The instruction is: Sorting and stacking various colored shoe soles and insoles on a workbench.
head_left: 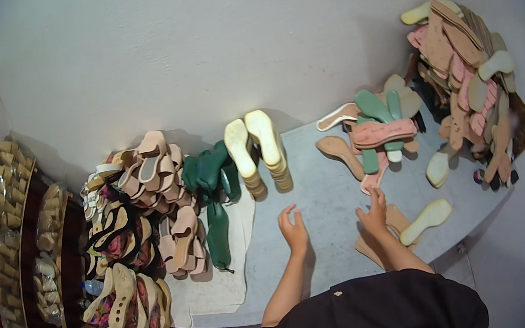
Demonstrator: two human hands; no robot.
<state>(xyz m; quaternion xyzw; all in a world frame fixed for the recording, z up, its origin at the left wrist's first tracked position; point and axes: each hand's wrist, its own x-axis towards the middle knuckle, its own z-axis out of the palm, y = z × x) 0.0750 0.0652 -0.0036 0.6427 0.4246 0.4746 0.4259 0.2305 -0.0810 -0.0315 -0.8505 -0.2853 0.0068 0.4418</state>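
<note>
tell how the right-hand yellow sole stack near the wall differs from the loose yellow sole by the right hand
The yellow sole stack has several layers, while the loose yellow sole shows as one piece. The yellow sole stack points toward the wall; the loose yellow sole lies slantwise. The yellow sole stack stands left of the right hand, the loose yellow sole right of it. Both have pale yellow tops.

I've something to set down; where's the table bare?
Grey table is bare between the yellow sole stacks and the pink-green sole cluster, and between the left hand and right hand. Crowded: left with sandals, far right with heaped soles.
</note>
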